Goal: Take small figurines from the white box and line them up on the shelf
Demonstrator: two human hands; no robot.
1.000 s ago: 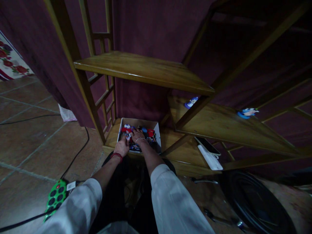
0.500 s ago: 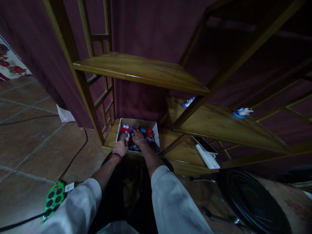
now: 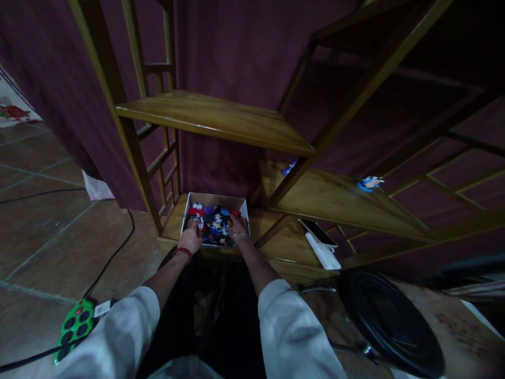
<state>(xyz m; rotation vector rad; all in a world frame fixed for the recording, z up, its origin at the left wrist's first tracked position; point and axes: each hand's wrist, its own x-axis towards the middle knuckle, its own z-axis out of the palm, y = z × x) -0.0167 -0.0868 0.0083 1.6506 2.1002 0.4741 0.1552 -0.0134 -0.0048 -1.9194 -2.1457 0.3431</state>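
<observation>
Both of the person's hands are in the white-edged box [image 3: 217, 199], which sits on the lowest wooden shelf [image 3: 272, 247] and holds a crowded layer of small figures [image 3: 216, 225] in white, blue, red and black. The left hand [image 3: 191, 238] reaches in at the near left corner, fingers bent downward, their tips among the figures; whether they are pinched on one cannot be told. The right hand [image 3: 238, 228] is at the right side, just beside that wall, fingers curved down into the figures near a red piece [image 3: 235, 213]; how far they are parted, and whether they grip anything, is too dark and small to tell. Between the hands, the middle of the layer lies uncovered, a blue-and-white figure [image 3: 216, 226] showing there.
</observation>
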